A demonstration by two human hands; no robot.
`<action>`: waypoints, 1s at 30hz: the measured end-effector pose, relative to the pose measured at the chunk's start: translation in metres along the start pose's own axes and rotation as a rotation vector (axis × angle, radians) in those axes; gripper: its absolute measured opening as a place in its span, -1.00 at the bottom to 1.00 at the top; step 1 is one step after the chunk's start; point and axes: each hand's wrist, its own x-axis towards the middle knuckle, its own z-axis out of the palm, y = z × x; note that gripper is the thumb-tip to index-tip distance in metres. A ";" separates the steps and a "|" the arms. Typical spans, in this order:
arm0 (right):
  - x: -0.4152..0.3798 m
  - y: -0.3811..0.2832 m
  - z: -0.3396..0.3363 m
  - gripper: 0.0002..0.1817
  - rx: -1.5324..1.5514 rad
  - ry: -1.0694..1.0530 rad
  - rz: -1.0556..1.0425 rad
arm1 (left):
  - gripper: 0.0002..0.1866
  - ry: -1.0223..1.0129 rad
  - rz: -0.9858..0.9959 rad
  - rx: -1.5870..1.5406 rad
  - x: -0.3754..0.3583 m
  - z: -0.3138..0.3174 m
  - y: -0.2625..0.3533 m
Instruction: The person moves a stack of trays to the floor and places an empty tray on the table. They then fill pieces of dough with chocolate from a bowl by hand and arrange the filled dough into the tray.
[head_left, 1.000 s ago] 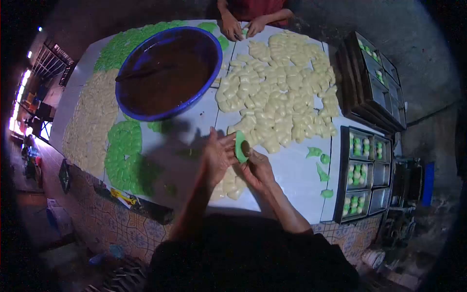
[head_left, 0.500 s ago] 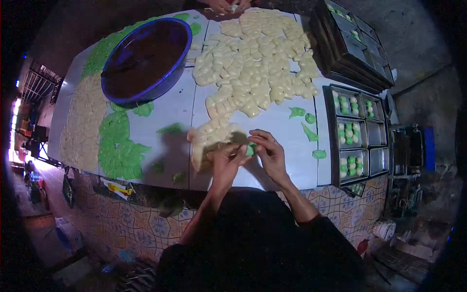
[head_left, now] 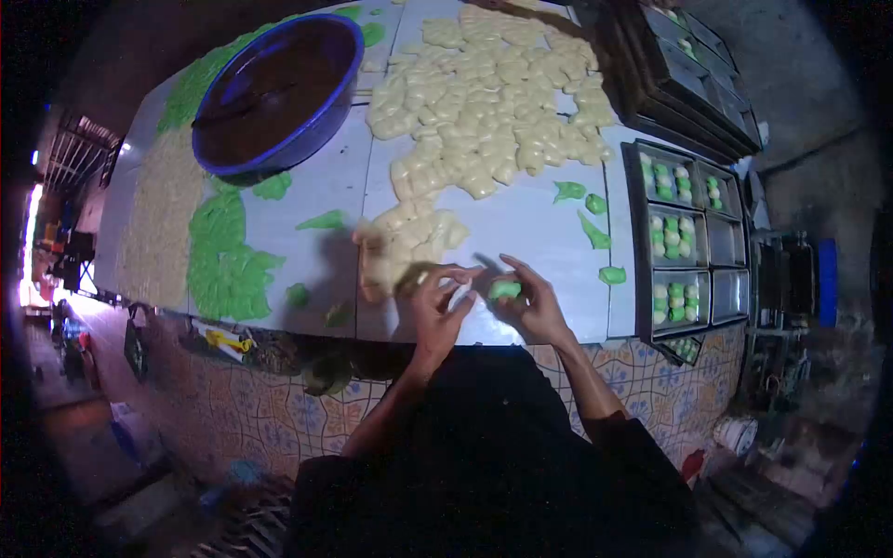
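Observation:
A small lump of green dough [head_left: 505,290] sits at the thumb and fingers of my right hand [head_left: 541,312], over the near edge of the white table. To the left, my left hand [head_left: 435,312] is turned toward it with thumb and fingers apart, and I see no dough between them. A tongue of pale cream dough [head_left: 409,242] lies just beyond my left fingers. Several loose green dough scraps [head_left: 593,230] rest farther right on the tabletop.
A blue basin [head_left: 344,121] with dark brown contents stands at the back left. Green dough [head_left: 223,260] covers part of the left side. On the right, a divided metal tray [head_left: 639,251] holds rows of green and cream balls, near stacked trays [head_left: 684,102]. Another person's arm [head_left: 535,13] reaches in at the far edge.
My hands have drawn apart; the green dough, earlier between both, is now at my right hand. At the far edge, the other person's hands have left their spot and an arm extends rightward.

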 end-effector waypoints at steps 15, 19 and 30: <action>0.183 -0.007 0.143 -0.57 -0.791 -0.384 -1.005 | -0.38 0.137 0.214 0.849 0.069 -0.174 -0.023; 0.184 -0.028 0.137 -0.70 -0.431 -0.324 -0.609 | -0.47 -0.055 0.293 1.175 0.080 -0.188 -0.038; 0.063 -0.046 -0.075 -0.73 -0.045 0.247 -0.395 | -0.65 0.258 0.257 -0.246 0.071 -0.176 -0.014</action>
